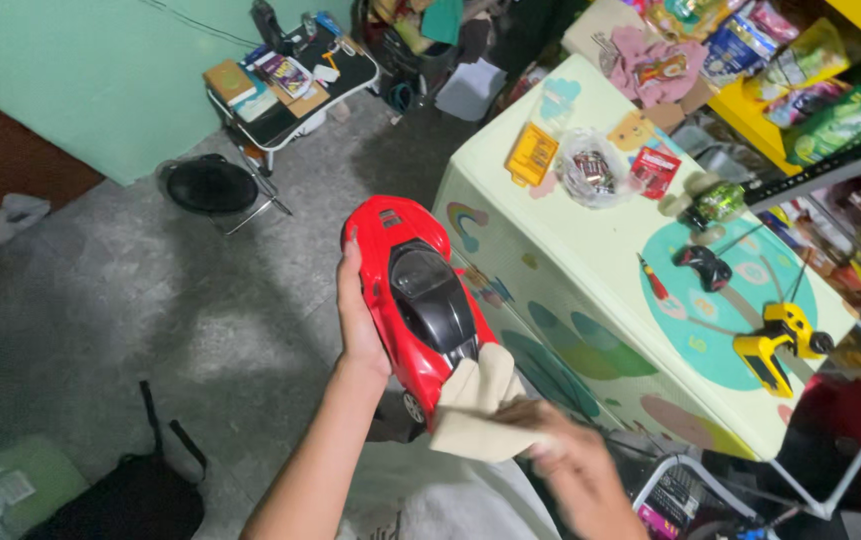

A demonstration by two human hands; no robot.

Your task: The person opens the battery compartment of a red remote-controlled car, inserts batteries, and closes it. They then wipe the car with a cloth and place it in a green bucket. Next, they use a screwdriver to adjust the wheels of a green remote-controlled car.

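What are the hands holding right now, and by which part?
Left hand grips the red toy car along its side. Right hand holds a beige cloth by its bunched lower end, against the car.

Pale green table (590,270) holding yellow remote (778,345), black controller (703,266), red screwdriver (652,279), orange packet (531,153), bag of sweets (591,170). Grey floor (150,300) with black fan (212,184), black bag (130,495).

We hold a red toy car (412,300) in our left hand (358,325), fingers wrapped along its side. Our right hand (568,462), blurred, presses a beige cloth (478,405) against the car's near end. Beside us stands a pale green worktop (570,270) bearing a yellow remote (776,345), a black controller (702,266) and a red screwdriver (652,279).
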